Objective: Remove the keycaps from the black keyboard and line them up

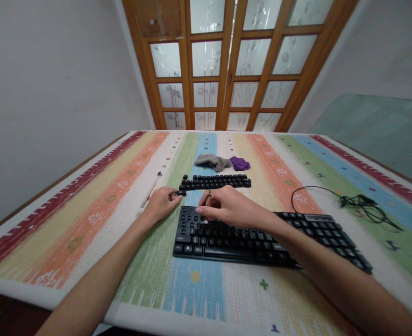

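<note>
A black keyboard lies on the table with its upper left key sockets bare and several keys in place. My right hand is over its upper left part, fingers closed in a pinch. A small dark, thin thing shows between those fingers, too small to name. Beyond the keyboard, loose black keycaps stand in rows. At the left end of these rows, my left hand has its thumb and fingertips closed around a black keycap, low at the cloth.
A thin brush-like tool lies left of the keycaps. Behind them sit a grey cloth and a purple cloth. The keyboard's cable is coiled at the right. A striped tablecloth covers the table.
</note>
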Tool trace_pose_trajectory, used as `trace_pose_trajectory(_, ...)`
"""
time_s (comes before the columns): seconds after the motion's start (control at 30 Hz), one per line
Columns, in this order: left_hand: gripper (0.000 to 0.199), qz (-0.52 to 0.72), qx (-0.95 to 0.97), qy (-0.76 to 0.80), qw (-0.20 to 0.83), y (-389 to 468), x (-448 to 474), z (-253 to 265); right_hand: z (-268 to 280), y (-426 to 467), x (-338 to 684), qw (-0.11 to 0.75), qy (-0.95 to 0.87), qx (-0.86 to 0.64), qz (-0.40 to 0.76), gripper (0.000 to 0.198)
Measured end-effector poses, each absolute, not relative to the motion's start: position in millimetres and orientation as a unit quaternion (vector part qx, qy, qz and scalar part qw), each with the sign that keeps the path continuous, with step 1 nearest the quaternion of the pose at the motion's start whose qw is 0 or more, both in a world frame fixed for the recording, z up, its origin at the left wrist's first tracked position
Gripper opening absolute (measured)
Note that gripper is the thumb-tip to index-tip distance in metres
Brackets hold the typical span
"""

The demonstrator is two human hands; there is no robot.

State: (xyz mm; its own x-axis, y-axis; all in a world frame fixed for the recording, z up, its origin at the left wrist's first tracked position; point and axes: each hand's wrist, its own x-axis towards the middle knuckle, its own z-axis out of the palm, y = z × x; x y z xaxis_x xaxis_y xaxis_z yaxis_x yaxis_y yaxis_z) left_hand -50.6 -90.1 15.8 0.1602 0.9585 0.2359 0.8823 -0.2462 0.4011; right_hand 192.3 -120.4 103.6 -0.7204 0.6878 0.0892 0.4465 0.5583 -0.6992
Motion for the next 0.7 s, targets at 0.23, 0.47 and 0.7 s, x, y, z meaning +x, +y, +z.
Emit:
trace_pose_trajectory(0.23,0.025,0.234,0.762,0.601,0.068,-89.0,-50.2,13.0,100.6,-123.9,188.6,0.155,-0.866,-0.321,0.351,0.022)
trace_pose_trajectory(0.47,0.022,0.246,0.761,0.596,0.066,-89.1,-50.1,12.6,92.5,-125.6,186.5,0.164,-0.87,-0.319,0.339,0.023)
trace_pose_trajectory(0.7,0.023,0.247,0.757,0.6,0.079,-88.0,-50.4,11.8,89.0,-127.2,184.7,0.141,-0.884,-0.304,0.325,0.025)
